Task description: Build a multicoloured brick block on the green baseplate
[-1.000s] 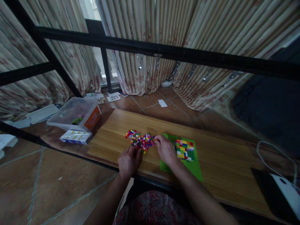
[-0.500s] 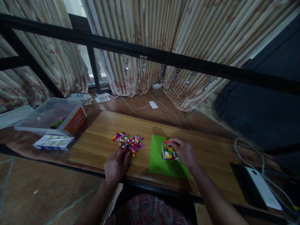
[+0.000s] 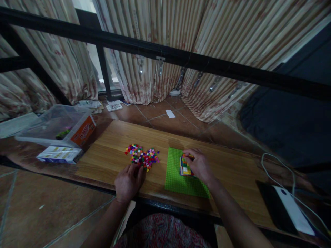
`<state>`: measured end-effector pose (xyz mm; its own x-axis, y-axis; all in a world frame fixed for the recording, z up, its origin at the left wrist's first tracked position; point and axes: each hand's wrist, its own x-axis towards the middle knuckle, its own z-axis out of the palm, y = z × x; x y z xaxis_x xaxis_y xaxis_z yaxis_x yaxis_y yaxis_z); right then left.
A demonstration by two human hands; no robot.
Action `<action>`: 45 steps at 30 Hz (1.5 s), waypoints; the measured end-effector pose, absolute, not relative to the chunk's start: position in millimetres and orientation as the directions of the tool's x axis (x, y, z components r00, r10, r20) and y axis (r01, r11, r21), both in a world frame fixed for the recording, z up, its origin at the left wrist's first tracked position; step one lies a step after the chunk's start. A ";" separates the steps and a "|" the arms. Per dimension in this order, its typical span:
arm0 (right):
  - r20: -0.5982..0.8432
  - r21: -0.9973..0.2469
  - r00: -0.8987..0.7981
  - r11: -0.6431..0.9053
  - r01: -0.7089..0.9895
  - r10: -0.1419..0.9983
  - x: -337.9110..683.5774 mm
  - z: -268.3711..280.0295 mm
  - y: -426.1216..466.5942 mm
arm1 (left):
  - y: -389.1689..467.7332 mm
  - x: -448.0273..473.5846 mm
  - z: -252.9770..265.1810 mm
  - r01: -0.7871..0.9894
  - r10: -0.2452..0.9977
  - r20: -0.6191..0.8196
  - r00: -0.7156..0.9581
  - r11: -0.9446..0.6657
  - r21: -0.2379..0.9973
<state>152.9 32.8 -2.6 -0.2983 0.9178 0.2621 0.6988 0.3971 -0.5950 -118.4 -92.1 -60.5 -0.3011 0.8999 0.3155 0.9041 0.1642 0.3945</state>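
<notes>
One orange label (image 3: 83, 132) — illegible; right hand (image 3: 199, 166) at brick block (image 3: 185, 168).

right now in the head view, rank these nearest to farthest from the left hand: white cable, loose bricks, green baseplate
1. Loose bricks: piled at the fingertips of the left hand.
2. Green baseplate: right of the pile.
3. White cable: far right.

Right grip (image 3: 198, 165) bent, seemingly pinched.
</notes>
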 end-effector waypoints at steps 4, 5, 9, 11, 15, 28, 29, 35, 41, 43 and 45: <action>0.267 -0.596 -0.275 0.382 0.706 0.924 153.6 -5.8 32.6 | -92.1 -118.1 -61.6 0.908 0.892 0.334 -0.304 0.165 0.385; 0.272 -0.595 -0.273 0.384 0.706 0.923 154.4 -6.2 32.0 | -92.1 -118.1 -61.8 0.909 0.892 0.338 -0.301 0.162 0.384; 0.304 -0.595 -0.253 0.391 0.703 0.918 159.1 -6.9 28.9 | -92.3 -118.5 -62.6 0.911 0.890 0.350 -0.291 0.146 0.386; 0.328 -0.604 -0.229 0.390 0.695 0.917 161.0 -7.2 29.1 | -92.3 -118.8 -63.0 0.911 0.890 0.352 -0.288 0.142 0.387; 0.356 -0.620 -0.168 0.367 0.694 0.919 160.1 -10.8 35.4 | -92.1 -119.1 -63.5 0.913 0.890 0.354 -0.287 0.143 0.381; 0.068 -0.741 -0.134 0.140 0.656 0.989 154.9 -19.9 38.0 | -91.7 -116.4 -58.7 0.906 0.896 0.330 -0.297 0.156 0.393; 0.065 -0.750 -0.135 0.138 0.647 0.989 155.1 -20.3 38.1 | -91.7 -116.4 -58.8 0.905 0.898 0.323 -0.300 0.160 0.394; 0.081 -0.763 -0.154 0.160 0.626 0.985 154.7 -21.7 38.3 | -92.4 -116.8 -61.2 0.898 0.904 0.295 -0.308 0.173 0.405; 0.068 -0.768 -0.147 0.145 0.624 0.987 157.2 -18.5 37.6 | -93.4 -115.9 -59.2 0.891 0.907 0.282 -0.313 0.178 0.419; 0.161 -0.734 -0.138 0.212 0.645 0.977 156.9 -12.7 34.2 | -93.7 -115.7 -58.4 0.887 0.909 0.272 -0.316 0.181 0.424; 0.317 -0.668 -0.137 0.324 0.670 0.938 151.7 -4.7 26.5 | -94.0 -115.7 -57.8 0.886 0.911 0.268 -0.313 0.179 0.427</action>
<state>151.7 26.5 -4.7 -0.1373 0.9383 0.3175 0.6704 0.3239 -0.6675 -115.7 -94.0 -57.8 -0.3126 0.9114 0.2675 0.8864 0.1787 0.4270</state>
